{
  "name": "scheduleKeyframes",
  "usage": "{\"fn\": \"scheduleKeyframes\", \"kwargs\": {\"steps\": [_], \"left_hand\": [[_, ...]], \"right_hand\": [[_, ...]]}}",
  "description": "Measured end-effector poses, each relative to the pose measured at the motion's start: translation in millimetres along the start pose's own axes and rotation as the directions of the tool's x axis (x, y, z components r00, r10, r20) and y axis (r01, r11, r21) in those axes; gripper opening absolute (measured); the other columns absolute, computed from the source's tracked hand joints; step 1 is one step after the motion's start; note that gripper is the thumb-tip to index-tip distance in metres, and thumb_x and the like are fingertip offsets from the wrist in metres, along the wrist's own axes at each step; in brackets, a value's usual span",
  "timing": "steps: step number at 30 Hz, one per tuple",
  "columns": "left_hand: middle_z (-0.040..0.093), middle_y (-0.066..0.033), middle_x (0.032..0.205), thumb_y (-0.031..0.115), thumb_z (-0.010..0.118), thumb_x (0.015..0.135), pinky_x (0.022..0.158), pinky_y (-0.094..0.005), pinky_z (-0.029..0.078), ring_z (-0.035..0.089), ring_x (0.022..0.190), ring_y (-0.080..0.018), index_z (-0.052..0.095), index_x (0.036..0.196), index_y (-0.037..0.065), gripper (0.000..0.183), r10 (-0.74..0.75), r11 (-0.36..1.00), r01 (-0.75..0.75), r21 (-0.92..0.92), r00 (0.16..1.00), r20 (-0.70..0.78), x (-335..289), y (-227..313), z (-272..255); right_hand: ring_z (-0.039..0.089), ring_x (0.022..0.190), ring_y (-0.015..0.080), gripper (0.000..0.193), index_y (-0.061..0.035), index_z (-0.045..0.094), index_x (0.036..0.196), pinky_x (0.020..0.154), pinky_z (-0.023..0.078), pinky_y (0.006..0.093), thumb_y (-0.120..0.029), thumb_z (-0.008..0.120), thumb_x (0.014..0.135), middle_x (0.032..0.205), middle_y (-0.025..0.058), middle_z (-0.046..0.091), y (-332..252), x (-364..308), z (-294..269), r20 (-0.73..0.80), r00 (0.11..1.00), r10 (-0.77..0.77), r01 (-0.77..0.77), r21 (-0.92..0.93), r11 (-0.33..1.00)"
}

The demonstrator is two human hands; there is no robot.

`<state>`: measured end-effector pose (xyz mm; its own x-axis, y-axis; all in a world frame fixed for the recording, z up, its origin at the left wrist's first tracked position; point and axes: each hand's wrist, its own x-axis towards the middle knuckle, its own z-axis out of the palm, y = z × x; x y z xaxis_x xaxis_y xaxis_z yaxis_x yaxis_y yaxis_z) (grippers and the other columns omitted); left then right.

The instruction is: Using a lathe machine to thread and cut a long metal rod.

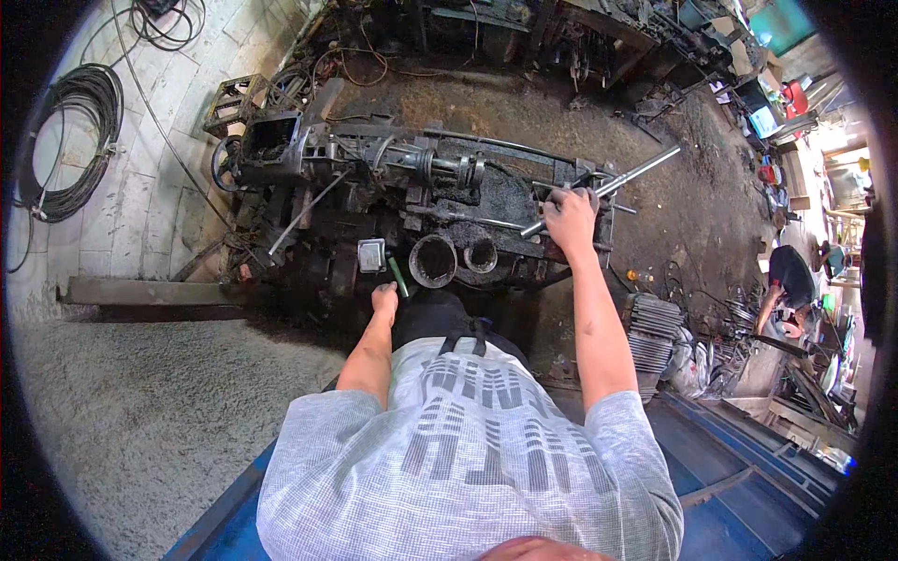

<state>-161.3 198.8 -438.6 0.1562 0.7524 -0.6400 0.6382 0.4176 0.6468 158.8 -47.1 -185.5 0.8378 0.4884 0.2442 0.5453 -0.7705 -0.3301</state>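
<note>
In front of me lies a dark, greasy machine like a lathe [402, 161], strewn with metal chips. My right hand [572, 219] is at its right end, with the fingers curled round a spoked metal handle [645, 169] whose long bar slants up to the right. My left hand [384, 298] hangs low at the machine's near side, fingers curled. Close beside it stands a green stick-like handle [398, 275]; whether the hand touches it is unclear. A small grey metal box [371, 254] sits just beyond. To its right are a larger round cup [433, 260] and a smaller one [481, 253].
A coiled black cable [79, 140] lies on pale tiles at the left. A crate [236, 103] stands behind the machine's left end. A finned metal block [652, 332] and bags [690, 360] are at my right. Another person [789, 280] bends over farther right.
</note>
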Motion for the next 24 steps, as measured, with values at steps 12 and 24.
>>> {"fn": "scheduleKeyframes", "kwargs": {"steps": [12,24], "left_hand": [[0.06,-0.0061,0.082,0.038,0.052,0.09,0.067,-0.0354,0.045,0.057,0.074,-0.0198,0.063,0.099,0.007,0.034,-0.18,0.982,0.157,0.101,0.938,0.297,26,-22,13],[0.055,-0.0026,0.064,0.025,0.053,0.092,0.046,-0.0298,0.041,0.053,0.051,-0.0147,0.062,0.084,0.005,0.023,-0.205,0.974,0.193,-0.115,0.973,-0.104,-42,31,30]], "right_hand": [[0.051,0.112,0.0305,0.022,-0.0087,0.066,0.094,0.1,0.033,0.0411,-0.019,0.063,0.075,0.106,0.0101,0.063,132,43,26,-0.225,0.972,0.072,-0.101,-0.121,0.987],[0.052,0.102,0.034,0.01,-0.0029,0.062,0.082,0.092,0.039,0.0429,-0.005,0.064,0.072,0.095,0.0132,0.062,131,59,20,-0.309,0.937,-0.164,0.233,0.2,0.952]]}}
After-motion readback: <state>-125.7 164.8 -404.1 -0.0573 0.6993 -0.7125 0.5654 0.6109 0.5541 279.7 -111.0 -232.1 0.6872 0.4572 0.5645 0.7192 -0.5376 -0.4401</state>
